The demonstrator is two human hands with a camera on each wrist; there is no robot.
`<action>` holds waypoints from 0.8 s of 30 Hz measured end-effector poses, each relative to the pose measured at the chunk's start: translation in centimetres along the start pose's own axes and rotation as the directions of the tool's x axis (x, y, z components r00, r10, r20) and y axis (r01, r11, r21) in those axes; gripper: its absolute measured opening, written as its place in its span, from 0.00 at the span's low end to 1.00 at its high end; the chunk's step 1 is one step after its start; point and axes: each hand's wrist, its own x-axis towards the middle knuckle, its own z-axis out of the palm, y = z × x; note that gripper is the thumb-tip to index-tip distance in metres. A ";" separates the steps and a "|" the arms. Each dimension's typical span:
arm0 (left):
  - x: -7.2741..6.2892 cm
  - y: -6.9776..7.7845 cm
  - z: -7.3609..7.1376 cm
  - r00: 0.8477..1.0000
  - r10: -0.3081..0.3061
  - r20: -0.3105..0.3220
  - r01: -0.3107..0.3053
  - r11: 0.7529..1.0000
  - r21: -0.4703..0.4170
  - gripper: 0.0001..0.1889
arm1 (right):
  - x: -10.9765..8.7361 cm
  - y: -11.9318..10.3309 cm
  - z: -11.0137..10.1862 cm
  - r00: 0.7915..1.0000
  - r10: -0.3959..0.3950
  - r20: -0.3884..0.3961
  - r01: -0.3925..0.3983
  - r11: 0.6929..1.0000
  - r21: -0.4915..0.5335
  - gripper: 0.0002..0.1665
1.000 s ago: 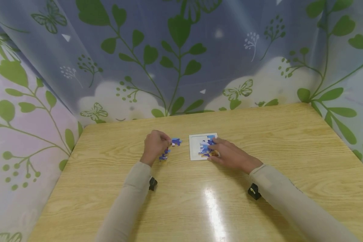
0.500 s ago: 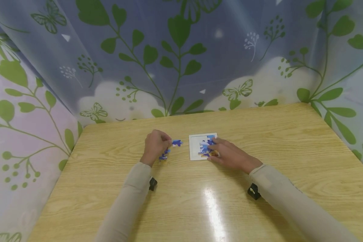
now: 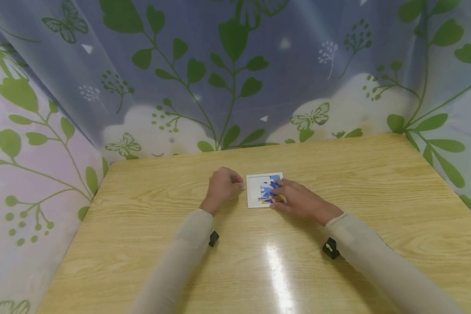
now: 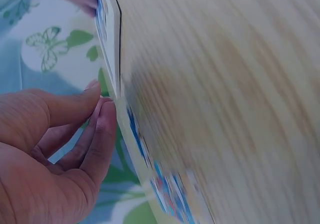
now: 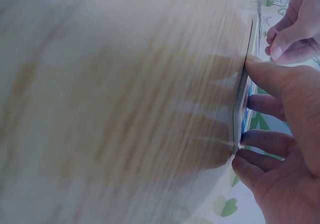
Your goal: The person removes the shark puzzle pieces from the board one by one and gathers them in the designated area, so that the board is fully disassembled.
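Observation:
A square white puzzle board (image 3: pixel 253 197) lies on the wooden table, its right part filled with blue and orange jigsaw pieces (image 3: pixel 265 192). My right hand (image 3: pixel 300 203) holds the board at its right side. In the right wrist view its thumb (image 5: pixel 270 77) touches one edge while other fingers rest on the pieces and the side. My left hand (image 3: pixel 221 188) is just left of the board, thumb and fingertips together on a small puzzle piece, mostly hidden by the fingers. In the left wrist view, loose puzzle pieces (image 4: pixel 170 196) lie on the table beside that hand.
The wooden table (image 3: pixel 149 244) reaches back to a patterned curtain (image 3: pixel 196 100) with leaves and butterflies. Another curtain side stands at the left (image 3: pixel 27 174). A bright light reflection crosses the table's front middle.
My left hand has moved right from beside the loose pieces to the board's left edge, now covering those pieces in the head view. My right hand has stayed on the board.

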 end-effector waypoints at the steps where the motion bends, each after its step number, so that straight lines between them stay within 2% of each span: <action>1: 0.0 0.3 0.2 1.000 0.009 0.012 -0.009 1.000 -0.008 0.04 | 0.0 0.0 0.0 1.000 -0.001 -0.004 0.001 1.000 0.003 0.24; 4: 0.2 1.2 1.0 0.998 0.045 0.038 -0.045 0.999 -0.002 0.04 | -0.2 0.2 -0.1 1.000 -0.001 -0.011 0.001 1.000 0.010 0.25; 8: 0.2 2.4 2.0 0.995 0.073 0.067 -0.072 0.997 -0.007 0.05 | -0.5 0.4 -0.2 1.000 -0.018 -0.021 0.018 1.000 0.007 0.20; 16: 0.6 3.8 3.5 0.992 0.066 0.107 -0.066 0.998 -0.011 0.08 | -1.2 0.8 -0.3 0.993 -0.101 -0.060 0.101 0.995 -0.002 0.08; 24: 0.8 4.6 4.0 0.989 0.044 0.139 -0.043 0.999 -0.011 0.08 | -1.7 1.5 -0.5 0.997 -0.065 -0.043 0.066 0.998 0.008 0.14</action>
